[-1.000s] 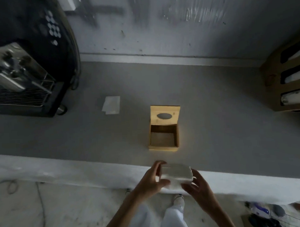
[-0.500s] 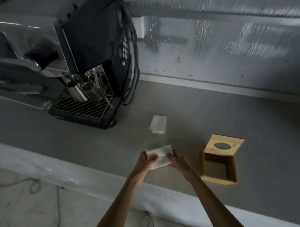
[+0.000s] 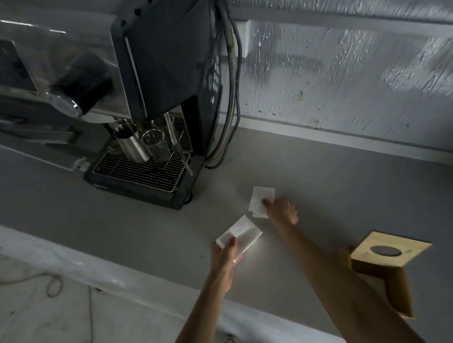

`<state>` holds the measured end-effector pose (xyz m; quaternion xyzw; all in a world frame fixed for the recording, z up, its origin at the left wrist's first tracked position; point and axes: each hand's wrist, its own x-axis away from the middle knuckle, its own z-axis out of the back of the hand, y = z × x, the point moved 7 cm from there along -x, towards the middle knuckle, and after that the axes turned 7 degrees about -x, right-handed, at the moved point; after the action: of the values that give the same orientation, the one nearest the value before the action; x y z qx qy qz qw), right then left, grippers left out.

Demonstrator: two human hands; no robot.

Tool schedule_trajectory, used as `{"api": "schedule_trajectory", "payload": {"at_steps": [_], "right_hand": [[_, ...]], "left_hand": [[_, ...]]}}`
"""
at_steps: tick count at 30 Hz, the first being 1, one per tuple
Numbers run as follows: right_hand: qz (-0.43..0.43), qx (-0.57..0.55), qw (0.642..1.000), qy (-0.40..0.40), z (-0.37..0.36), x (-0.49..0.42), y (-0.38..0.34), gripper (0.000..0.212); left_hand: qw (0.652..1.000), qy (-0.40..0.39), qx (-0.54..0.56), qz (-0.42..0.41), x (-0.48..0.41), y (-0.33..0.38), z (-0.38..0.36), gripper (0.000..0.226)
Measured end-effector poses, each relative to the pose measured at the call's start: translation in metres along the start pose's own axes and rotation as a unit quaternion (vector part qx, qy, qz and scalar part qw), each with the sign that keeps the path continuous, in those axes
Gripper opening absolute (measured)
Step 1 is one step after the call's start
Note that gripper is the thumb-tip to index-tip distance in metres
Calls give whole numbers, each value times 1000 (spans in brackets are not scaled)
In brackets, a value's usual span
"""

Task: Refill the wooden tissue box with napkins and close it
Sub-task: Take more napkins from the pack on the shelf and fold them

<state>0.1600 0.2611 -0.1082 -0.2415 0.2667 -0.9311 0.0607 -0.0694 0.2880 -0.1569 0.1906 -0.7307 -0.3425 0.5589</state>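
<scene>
Left hand (image 3: 224,253) holds napkins (image 3: 241,232); right hand (image 3: 282,210) touches loose napkin (image 3: 259,198) (box (image 3: 400,291) open).

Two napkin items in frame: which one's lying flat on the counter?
The loose napkin, the farther one, touched by the right hand. The napkin stack is gripped in the left hand instead.

Dim grey light, glare on wall (image 3: 345,64), motion blur, wide-angle bending at edges

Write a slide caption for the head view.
Left hand holds a napkin stack while the right hand touches a loose napkin on the grey counter; wooden tissue box stands open.
</scene>
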Motion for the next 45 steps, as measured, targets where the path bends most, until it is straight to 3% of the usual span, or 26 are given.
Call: {"api": "schedule_trajectory", "payload": {"at_steps": [5,9,11,13,15,17,19,24,30,35,45], "right_hand": [[-3,25,999,23,-11,-9,-12,36],[-56,-47,997,24,-12,-19,-3,31],[-52,-115,992,-14,-9,-25,2,26],[-73,-265,957,-87,-8,-25,10,6],[-118,-421,886,-156,-4,-6,20,9],[-107,-465,857,-197,-1,26,27,14],[-85,-459,854,-228,-8,64,33,17],[-110,-397,900,-143,-37,106,61,16],[-63,-269,958,-69,-25,114,56,21],[-56,-259,960,-93,-32,117,56,21],[-1,-209,967,-149,-43,108,59,27]], "left_hand": [[998,30,60,21,5,-4,-5,35],[989,78,119,48,8,-9,-10,38],[982,88,155,56,10,-11,-12,39],[980,87,169,60,11,-11,-13,42],[979,81,177,59,13,-11,-14,48],[977,82,190,45,18,-11,-14,50],[979,77,190,22,26,-8,-15,52],[988,36,148,-11,37,-8,-14,60],[989,0,145,-22,38,-10,-15,37],[990,-56,126,-26,45,-2,-16,41],[997,-23,53,-55,45,2,-15,43]]}}
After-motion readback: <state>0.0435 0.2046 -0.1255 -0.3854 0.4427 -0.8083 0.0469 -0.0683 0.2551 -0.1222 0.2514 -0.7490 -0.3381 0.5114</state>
